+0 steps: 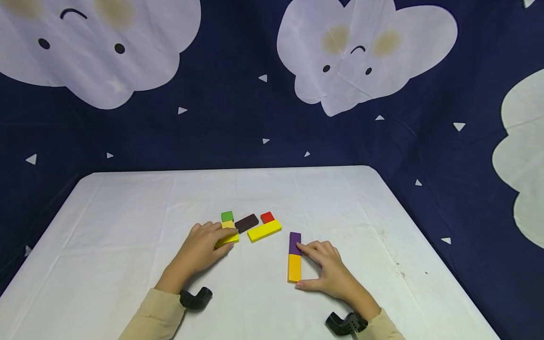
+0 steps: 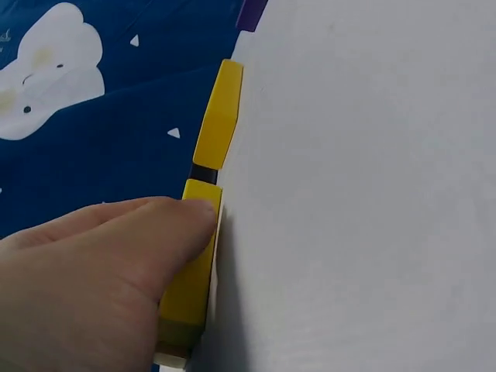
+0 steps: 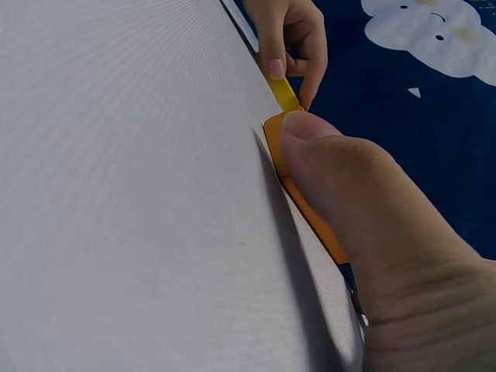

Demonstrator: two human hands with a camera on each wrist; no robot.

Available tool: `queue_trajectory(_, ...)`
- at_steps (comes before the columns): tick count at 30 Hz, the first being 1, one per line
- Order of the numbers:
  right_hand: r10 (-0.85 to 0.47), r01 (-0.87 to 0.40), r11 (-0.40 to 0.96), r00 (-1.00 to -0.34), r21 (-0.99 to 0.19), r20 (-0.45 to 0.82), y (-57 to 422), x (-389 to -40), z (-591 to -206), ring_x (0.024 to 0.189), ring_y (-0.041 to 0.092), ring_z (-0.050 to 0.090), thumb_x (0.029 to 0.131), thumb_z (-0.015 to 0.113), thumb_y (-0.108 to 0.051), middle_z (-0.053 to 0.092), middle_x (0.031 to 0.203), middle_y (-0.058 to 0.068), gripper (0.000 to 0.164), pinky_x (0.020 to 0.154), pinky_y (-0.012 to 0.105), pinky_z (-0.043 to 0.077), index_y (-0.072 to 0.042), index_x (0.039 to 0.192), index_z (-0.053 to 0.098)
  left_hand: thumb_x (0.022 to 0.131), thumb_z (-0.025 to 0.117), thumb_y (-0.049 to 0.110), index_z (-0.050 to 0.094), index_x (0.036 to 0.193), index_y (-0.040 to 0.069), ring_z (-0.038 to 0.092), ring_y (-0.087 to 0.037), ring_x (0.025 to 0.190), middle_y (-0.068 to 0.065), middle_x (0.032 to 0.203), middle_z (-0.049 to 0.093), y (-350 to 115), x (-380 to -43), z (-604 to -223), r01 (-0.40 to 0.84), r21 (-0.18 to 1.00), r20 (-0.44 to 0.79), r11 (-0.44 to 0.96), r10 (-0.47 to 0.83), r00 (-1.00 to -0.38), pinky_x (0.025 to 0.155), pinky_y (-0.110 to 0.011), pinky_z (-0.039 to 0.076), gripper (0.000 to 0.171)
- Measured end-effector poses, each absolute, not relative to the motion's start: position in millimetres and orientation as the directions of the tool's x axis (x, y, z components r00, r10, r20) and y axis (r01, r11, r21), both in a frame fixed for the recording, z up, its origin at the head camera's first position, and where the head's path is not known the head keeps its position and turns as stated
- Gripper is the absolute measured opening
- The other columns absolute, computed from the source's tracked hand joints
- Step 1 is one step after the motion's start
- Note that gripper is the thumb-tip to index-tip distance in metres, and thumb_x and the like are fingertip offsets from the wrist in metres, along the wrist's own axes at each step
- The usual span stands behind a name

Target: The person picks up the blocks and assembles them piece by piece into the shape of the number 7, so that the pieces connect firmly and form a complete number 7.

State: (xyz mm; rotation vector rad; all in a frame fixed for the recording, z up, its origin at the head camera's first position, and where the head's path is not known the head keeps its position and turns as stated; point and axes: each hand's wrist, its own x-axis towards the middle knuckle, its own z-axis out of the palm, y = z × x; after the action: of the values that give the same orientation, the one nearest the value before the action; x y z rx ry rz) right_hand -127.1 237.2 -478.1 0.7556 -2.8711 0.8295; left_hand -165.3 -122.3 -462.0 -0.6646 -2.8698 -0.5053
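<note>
On the white table [image 1: 127, 226] my left hand [image 1: 204, 248] grips a yellow block [image 1: 228, 240], fingers curled over it. In the left wrist view the thumb of that left hand [image 2: 101, 279] presses on the yellow block [image 2: 198, 271]. My right hand [image 1: 327, 271] holds a purple block [image 1: 295, 242] and an orange block [image 1: 294, 267] laid end to end: fingers on the purple block's right side, thumb on the orange block's near end. The right wrist view shows the thumb of that right hand [image 3: 364, 201] against the orange block [image 3: 310, 217], and my left hand [image 3: 291, 39] beyond, pinching its yellow block [image 3: 284, 93].
Behind the left hand lie a green block [image 1: 227, 216], a small yellow block [image 1: 227, 224], a brown block [image 1: 246, 223], a red block [image 1: 267, 217] and a long yellow block [image 1: 264, 230]. A dark blue cloud-print cloth [image 1: 238, 108] hangs behind the table.
</note>
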Motion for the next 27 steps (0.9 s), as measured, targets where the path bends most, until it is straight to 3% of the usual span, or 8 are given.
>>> queue_trajectory(4, -0.441, -0.473, 0.733, -0.878, -0.489, 0.186, 237.2, -127.3, -478.6, 0.107, 0.003, 0.039, 0.067, 0.079, -0.068, 0.056, 0.12, -0.016, 0.092, 0.09, 0.034, 0.03, -0.029, 0.146, 0.05, 0.09, 0.07, 0.035, 0.067, 0.127, 0.027, 0.055, -0.012, 0.088, 0.006, 0.103, 0.067, -119.3, -162.7, -460.1, 0.446, 0.274, 0.214, 0.852, 0.398, -0.892, 0.077, -0.033, 0.033, 0.038)
queue_trajectory(9, -0.446, -0.48, 0.73, -0.874, -0.486, 0.193, 238.0, -127.5, -480.7, 0.106, 0.002, 0.039, 0.067, 0.079, -0.068, 0.056, 0.12, -0.016, 0.092, 0.09, 0.034, 0.03, -0.03, 0.146, 0.05, 0.09, 0.07, 0.033, 0.065, 0.132, 0.024, 0.061, -0.017, 0.099, 0.001, 0.118, 0.069, -117.1, -160.0, -461.6, 0.423, 0.264, 0.212, 0.867, 0.376, -0.902, 0.079, -0.035, 0.036, 0.043)
queue_trajectory(15, -0.448, -0.484, 0.73, -0.872, -0.482, 0.198, 238.3, -127.7, -481.5, 0.106, 0.002, 0.039, 0.067, 0.079, -0.068, 0.056, 0.12, -0.016, 0.092, 0.09, 0.034, 0.03, -0.03, 0.146, 0.05, 0.09, 0.07, 0.032, 0.067, 0.13, 0.026, 0.063, -0.019, 0.1, 0.0, 0.113, 0.07, -115.5, -158.3, -461.0, 0.411, 0.249, 0.211, 0.877, 0.365, -0.907, 0.081, -0.037, 0.038, 0.041)
queue_trajectory(21, -0.444, -0.481, 0.733, -0.874, -0.482, 0.197, 237.9, -127.6, -480.4, 0.106, 0.002, 0.039, 0.067, 0.079, -0.068, 0.056, 0.12, -0.017, 0.092, 0.09, 0.033, 0.029, -0.03, 0.146, 0.05, 0.09, 0.071, 0.032, 0.068, 0.127, 0.022, 0.064, -0.023, 0.109, -0.004, 0.115, 0.071, -112.3, -155.9, -454.8, 0.413, 0.27, 0.185, 0.87, 0.374, -0.909, 0.094, -0.048, 0.043, 0.039)
queue_trajectory(27, -0.446, -0.487, 0.732, -0.871, -0.478, 0.204, 237.9, -128.3, -480.6, 0.105, 0.002, 0.039, 0.067, 0.078, -0.069, 0.056, 0.119, -0.016, 0.093, 0.09, 0.033, 0.029, -0.029, 0.146, 0.05, 0.089, 0.073, 0.032, 0.068, 0.127, 0.014, 0.064, -0.016, 0.093, -0.002, 0.11, 0.073, -107.1, -155.3, -451.3, 0.373, 0.356, 0.118, 0.857, 0.355, -0.928, 0.095, -0.046, 0.047, 0.042)
